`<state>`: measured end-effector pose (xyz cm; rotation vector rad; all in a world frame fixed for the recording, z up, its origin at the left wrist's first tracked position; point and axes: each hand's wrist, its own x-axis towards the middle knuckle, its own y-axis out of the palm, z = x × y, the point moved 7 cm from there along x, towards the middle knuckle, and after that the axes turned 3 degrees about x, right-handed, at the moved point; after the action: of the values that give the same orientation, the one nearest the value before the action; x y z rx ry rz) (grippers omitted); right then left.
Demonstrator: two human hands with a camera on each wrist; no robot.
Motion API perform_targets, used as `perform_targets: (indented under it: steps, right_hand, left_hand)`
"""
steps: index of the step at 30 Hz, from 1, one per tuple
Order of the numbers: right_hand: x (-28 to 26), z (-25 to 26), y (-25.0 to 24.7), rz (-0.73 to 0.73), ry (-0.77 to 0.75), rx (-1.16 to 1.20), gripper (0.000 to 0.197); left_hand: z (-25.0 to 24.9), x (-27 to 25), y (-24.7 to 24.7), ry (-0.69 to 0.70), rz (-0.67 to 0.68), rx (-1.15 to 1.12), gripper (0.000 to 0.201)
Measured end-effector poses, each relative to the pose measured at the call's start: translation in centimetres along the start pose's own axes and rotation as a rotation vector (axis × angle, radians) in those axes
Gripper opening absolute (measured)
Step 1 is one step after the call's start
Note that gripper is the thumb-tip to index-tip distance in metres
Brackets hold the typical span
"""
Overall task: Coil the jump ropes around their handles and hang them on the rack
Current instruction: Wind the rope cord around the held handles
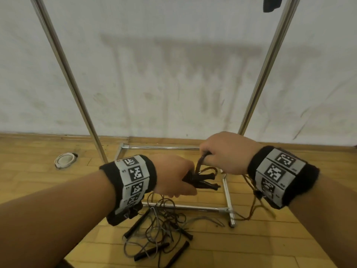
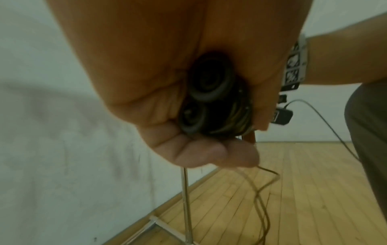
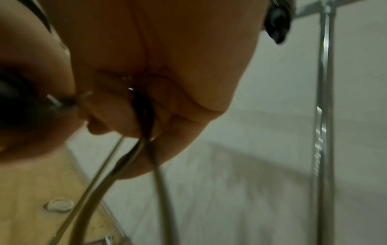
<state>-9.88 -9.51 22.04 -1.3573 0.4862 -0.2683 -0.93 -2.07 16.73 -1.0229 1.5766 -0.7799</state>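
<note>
My left hand (image 1: pixel 174 177) grips two black jump rope handles (image 1: pixel 204 183) side by side, with brown cord wound round them. In the left wrist view the handles' round ends (image 2: pixel 206 92) and the coiled cord (image 2: pixel 238 119) sit in my fist. My right hand (image 1: pixel 222 151) pinches a loop of the brown cord (image 1: pixel 200 163) just above the handles; in the right wrist view the cord (image 3: pixel 144 107) runs through my curled fingers and trails down. The metal rack (image 1: pixel 268 60) stands straight ahead against the wall.
More jump ropes (image 1: pixel 160 229) lie tangled on the wooden floor below my hands, with several black handles (image 1: pixel 137 225) among them. The rack's base bars (image 1: pixel 227 196) cross the floor here. A white round object (image 1: pixel 64 160) lies at left. Something black (image 1: pixel 271 3) hangs from the rack's top.
</note>
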Motion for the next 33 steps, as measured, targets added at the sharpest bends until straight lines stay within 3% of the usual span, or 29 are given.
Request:
perform_targets:
  steps: [2,4,8,10,12,15,18,22,25,27,29,31,33]
  right_hand:
    - [-0.2,1.5,-0.3,-0.032,-0.044,-0.118,0.027]
    - [-0.7,2.6,-0.5,-0.054,-0.053,-0.085,0.026]
    - [-1.1,3.1,-0.5,-0.108,-0.033,0.201,0.036]
    - [-0.8,2.4,-0.4,-0.116,0.0,0.341,0.033]
    - [-0.6,1.6,0.1,-0.086,0.024,0.479,0.028]
    - [-0.6,1.1,1.2,0.024,0.042,0.743,0.02]
    - [-0.9,1.1,1.6,0.101,0.023,0.885,0.019]
    - [-0.7,0.6,1.9,0.155,0.0,0.783,0.025]
    - [-0.7,-0.3,2.0,0.125,0.001,0.565,0.019]
    - [-0.6,-0.7,1.7,0.108,0.002,0.345,0.015]
    - [-0.4,-0.8,1.3,0.095,0.016,0.167,0.015]
    - [-0.2,-0.2,0.3,0.039,0.003,0.075,0.019]
    - [-0.3,0.9,-0.8,-0.05,-0.034,-0.036,0.024]
  left_hand:
    - [0.7,0.3,-0.5,-0.067,-0.046,0.016,0.028]
    - [2.0,0.6,-1.1,-0.128,-0.089,-0.09,0.02]
    - [4.9,0.8,-2.7,-0.184,-0.263,-0.656,0.009]
    - [5.9,0.3,-3.1,-0.135,-0.311,-0.94,0.01]
    - [5.9,-0.1,-3.1,-0.058,-0.27,-1.127,0.02]
    - [4.9,-0.5,-3.1,0.049,-0.188,-1.287,0.031]
    - [3.5,-1.3,-3.4,0.158,-0.132,-1.336,0.027]
    - [2.7,-1.8,-3.5,0.17,-0.137,-1.293,0.039]
    - [1.5,-1.8,-3.1,0.201,-0.07,-1.111,0.022]
    - [0.2,-1.8,-1.9,0.202,0.045,-0.863,0.011]
    - [-0.5,-1.2,-0.4,0.134,0.098,-0.517,0.015]
    - [-0.3,-0.3,0.5,0.019,0.071,-0.256,0.019]
    - [0.6,0.5,0.8,-0.081,0.027,-0.182,0.022]
